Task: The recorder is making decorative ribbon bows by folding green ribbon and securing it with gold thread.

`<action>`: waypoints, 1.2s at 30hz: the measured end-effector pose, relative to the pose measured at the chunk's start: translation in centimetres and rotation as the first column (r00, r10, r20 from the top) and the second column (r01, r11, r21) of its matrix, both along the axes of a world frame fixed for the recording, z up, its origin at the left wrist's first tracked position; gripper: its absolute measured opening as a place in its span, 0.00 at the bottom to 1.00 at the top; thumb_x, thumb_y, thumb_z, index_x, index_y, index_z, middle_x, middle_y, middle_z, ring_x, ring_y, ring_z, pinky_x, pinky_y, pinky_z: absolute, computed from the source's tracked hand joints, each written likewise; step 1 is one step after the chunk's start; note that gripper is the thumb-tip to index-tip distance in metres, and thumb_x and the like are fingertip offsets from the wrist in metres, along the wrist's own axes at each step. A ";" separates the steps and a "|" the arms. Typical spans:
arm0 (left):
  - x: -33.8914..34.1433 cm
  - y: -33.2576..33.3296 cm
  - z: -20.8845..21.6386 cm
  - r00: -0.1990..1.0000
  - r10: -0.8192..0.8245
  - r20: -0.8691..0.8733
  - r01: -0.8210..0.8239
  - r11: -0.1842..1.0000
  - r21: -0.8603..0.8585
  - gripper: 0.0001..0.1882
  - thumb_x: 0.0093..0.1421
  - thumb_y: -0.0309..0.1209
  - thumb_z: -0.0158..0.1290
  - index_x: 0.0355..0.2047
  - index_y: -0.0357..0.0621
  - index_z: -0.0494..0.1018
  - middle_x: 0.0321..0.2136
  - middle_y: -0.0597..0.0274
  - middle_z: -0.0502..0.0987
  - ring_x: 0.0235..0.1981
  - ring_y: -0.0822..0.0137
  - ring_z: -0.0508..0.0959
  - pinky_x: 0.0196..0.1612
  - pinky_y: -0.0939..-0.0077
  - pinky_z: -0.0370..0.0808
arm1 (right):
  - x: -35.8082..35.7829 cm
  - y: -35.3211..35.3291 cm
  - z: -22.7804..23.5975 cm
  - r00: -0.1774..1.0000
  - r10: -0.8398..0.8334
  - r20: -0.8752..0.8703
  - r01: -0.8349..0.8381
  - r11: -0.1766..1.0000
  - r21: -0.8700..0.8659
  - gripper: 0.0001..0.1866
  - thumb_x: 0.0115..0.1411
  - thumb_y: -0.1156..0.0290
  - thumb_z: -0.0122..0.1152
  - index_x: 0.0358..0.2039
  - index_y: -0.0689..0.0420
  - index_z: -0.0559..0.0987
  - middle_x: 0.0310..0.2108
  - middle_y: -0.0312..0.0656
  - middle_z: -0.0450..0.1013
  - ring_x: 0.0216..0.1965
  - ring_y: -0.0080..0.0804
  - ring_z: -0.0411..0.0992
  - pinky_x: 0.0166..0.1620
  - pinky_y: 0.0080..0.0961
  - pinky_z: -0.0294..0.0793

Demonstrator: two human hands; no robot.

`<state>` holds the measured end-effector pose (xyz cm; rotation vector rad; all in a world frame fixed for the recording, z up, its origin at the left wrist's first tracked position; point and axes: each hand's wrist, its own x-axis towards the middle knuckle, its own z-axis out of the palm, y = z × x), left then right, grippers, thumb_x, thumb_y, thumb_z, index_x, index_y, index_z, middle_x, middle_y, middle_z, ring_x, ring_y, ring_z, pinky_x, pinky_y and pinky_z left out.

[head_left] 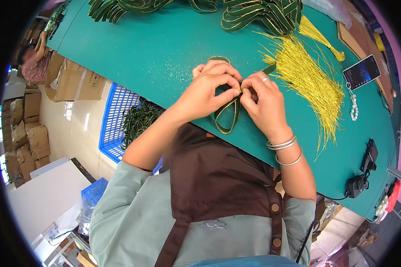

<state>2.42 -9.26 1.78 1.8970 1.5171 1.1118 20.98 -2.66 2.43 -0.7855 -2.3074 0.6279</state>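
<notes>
Over the near edge of the green table, my two hands meet around a looped dark green ribbon (227, 122) with gold edges. My left hand (216, 84) is closed, its thumb and forefinger pinching the ribbon at the gathered middle. From the other side my right hand (263, 100), with a ring and bangles, pinches at the same spot, where a bit of gold shows. One ribbon end sticks out past the right fingers, and a loop hangs below. Right of my hands lies a spread of gold tinsel ties (305, 80). My fingers partly hide the gathered point.
Piles of green ribbon (263, 15) lie along the table's far side, beside a tied gold bundle (318, 38). A phone (361, 72) and black adapter (357, 184) are at right. A blue basket (116, 118) of finished-looking loops stands left, near cartons (75, 80). Another person (34, 62) works far left.
</notes>
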 end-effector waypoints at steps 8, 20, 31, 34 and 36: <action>0.1 0.0 -0.2 1.000 0.007 0.007 -0.007 1.000 -0.007 0.06 0.58 0.29 0.63 0.31 0.43 0.77 0.40 0.66 0.80 0.49 0.60 0.75 0.54 0.62 0.68 | 0.7 -0.1 -0.1 0.991 0.014 -0.134 -0.023 0.998 -0.064 0.08 0.53 0.82 0.65 0.34 0.59 0.78 0.33 0.39 0.75 0.26 0.31 0.71 0.34 0.26 0.70; 0.3 -0.1 -0.2 1.000 0.022 0.013 -0.022 1.000 -0.012 0.05 0.59 0.28 0.62 0.32 0.42 0.77 0.40 0.65 0.81 0.49 0.59 0.75 0.54 0.61 0.70 | 0.4 -0.2 0.1 0.995 0.018 -0.096 -0.004 0.990 0.144 0.09 0.50 0.80 0.68 0.33 0.56 0.79 0.34 0.37 0.76 0.25 0.30 0.67 0.33 0.26 0.67; 0.8 -1.3 0.6 0.981 0.099 -0.168 -0.106 0.994 -0.030 0.06 0.58 0.27 0.62 0.37 0.47 0.78 0.44 0.68 0.80 0.53 0.62 0.74 0.55 0.62 0.61 | 0.8 0.0 -0.1 0.994 -0.011 -0.108 0.008 1.000 -0.028 0.07 0.51 0.83 0.60 0.30 0.60 0.73 0.27 0.40 0.71 0.27 0.33 0.70 0.35 0.29 0.70; 1.5 -1.0 0.6 0.968 0.091 -0.234 -0.086 0.996 0.029 0.08 0.57 0.27 0.62 0.38 0.49 0.78 0.43 0.70 0.81 0.54 0.64 0.74 0.53 0.62 0.58 | 0.7 -0.1 -0.3 0.990 -0.038 -0.136 0.025 0.995 -0.100 0.06 0.51 0.83 0.59 0.30 0.61 0.72 0.28 0.42 0.70 0.27 0.32 0.70 0.35 0.27 0.72; 2.2 -0.7 0.7 0.964 0.127 -0.233 -0.113 0.991 0.071 0.06 0.57 0.28 0.62 0.36 0.51 0.79 0.37 0.72 0.81 0.50 0.67 0.75 0.50 0.62 0.57 | 0.7 -0.1 -0.3 0.987 -0.043 -0.156 0.027 0.994 -0.102 0.06 0.52 0.83 0.58 0.30 0.61 0.72 0.28 0.42 0.70 0.27 0.32 0.70 0.34 0.26 0.72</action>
